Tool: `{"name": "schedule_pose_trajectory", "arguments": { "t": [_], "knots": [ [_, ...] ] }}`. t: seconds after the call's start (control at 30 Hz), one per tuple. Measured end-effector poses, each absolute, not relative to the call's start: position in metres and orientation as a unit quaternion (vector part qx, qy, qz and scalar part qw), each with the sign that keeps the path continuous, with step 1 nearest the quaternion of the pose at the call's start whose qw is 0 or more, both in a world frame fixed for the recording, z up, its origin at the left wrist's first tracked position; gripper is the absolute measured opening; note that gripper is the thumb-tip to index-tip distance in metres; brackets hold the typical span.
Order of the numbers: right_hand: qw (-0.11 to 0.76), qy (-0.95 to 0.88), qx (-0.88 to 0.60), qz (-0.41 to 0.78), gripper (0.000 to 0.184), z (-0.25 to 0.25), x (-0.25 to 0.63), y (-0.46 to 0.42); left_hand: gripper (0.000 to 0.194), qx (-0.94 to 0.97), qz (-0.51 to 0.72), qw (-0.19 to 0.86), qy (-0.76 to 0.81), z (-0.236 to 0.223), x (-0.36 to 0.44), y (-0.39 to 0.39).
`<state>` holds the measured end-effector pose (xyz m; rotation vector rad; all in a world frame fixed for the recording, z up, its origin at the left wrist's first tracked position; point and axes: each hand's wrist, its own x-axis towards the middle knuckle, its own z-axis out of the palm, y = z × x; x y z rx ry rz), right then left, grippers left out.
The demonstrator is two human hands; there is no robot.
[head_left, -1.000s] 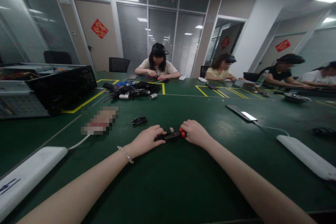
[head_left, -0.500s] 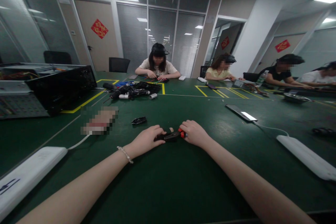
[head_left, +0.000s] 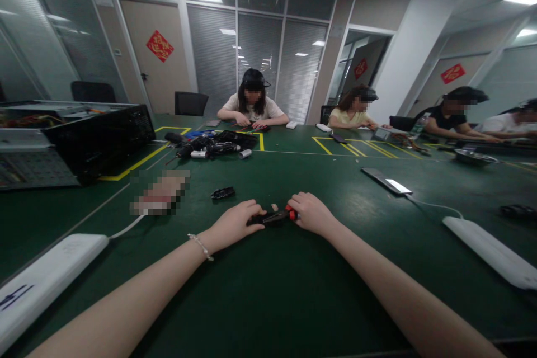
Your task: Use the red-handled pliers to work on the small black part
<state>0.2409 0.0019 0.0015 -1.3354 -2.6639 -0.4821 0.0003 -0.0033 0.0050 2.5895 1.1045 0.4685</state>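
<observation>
Pliers (head_left: 277,217) extend leftward over the green tabletop (head_left: 268,296) from the right hand (head_left: 309,211), which grips their red handles (head_left: 291,213). The left hand (head_left: 237,222) pinches a dark part (head_left: 259,218) at the tool tip. Separate black component (head_left: 222,193) lies nearby.

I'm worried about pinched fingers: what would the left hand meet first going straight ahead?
Probably the red-handled pliers, directly ahead of the left hand, though exact depth is unclear.
</observation>
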Motion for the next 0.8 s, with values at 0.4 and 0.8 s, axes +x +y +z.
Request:
{"name": "schedule_pose_trajectory", "arguments": {
  "t": [0.4,0.8],
  "knots": [
    [0.058,-0.878,-0.445,-0.163,0.02,0.0068,0.2396,-0.0016,0.022,0.9,0.158,0.149,0.378,0.004,-0.0005,-0.0011],
    [0.068,-0.88,-0.439,-0.167,0.019,0.0037,0.241,0.0005,0.022,0.899,0.157,0.151,0.379,0.0034,-0.001,-0.0009]
  ]
}}
